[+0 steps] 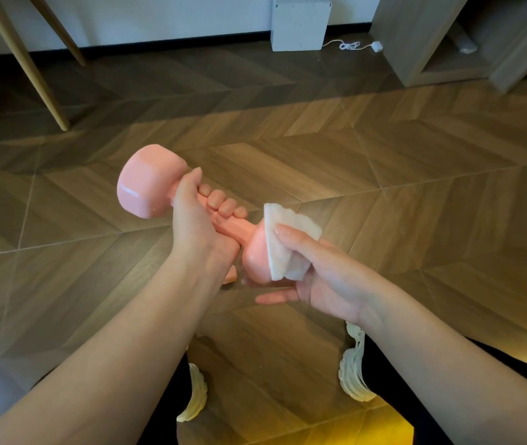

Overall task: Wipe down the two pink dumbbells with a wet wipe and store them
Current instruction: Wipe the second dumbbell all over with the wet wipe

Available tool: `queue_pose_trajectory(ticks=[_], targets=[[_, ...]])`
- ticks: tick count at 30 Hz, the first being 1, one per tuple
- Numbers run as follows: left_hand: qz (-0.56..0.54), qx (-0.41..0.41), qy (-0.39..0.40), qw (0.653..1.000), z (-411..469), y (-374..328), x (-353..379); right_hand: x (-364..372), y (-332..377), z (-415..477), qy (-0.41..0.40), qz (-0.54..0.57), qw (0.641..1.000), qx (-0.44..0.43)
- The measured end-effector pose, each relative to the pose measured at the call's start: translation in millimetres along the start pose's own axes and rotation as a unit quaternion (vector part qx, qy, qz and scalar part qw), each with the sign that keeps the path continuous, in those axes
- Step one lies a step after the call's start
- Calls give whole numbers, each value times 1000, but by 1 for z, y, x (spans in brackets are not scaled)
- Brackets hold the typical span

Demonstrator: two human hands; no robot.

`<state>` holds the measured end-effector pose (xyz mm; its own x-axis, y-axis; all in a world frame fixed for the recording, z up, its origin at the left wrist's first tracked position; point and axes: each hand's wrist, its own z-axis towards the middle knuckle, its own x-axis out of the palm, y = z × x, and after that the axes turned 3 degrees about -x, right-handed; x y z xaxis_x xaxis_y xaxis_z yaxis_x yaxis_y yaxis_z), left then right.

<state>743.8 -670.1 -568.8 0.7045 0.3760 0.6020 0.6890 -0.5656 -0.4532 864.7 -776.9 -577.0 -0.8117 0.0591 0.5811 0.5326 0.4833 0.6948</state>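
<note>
Two bare forearms reach forward over a wooden floor (pixel 384 149). Closed around the handle of a pink dumbbell (pixel 146 187), the left hand (pixel 197 226) holds it level. Against the dumbbell's near head, the right hand (pixel 320 277) presses a folded wet wipe (pixel 287 245), fingers loosely curled. Wiping looks underway; a second dumbbell is barely glimpsed below this one, and storing remains.

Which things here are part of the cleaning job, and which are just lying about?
Part of the job:
pink dumbbell, gripped by the left hand
wet wipe, pressed on by the right hand

Just lying about:
white box
white cable
wooden legs
</note>
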Motion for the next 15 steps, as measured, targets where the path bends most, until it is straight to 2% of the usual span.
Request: queue_pose_trajectory(ticks=[4, 7, 12, 15], targets=[[-4, -2, 23, 1000, -5, 4, 3, 7, -3, 4, -31, -46, 998, -35], [15, 4, 32, 999, -6, 6, 5, 9, -2, 6, -58, -26, 997, -33], [6, 5, 33, 999, -4, 1, 8, -2, 6, -3, -1, 17, 1000, -20], [4, 2, 38, 999, -6, 4, 8, -1, 2, -2, -20, -31, 999, -33]])
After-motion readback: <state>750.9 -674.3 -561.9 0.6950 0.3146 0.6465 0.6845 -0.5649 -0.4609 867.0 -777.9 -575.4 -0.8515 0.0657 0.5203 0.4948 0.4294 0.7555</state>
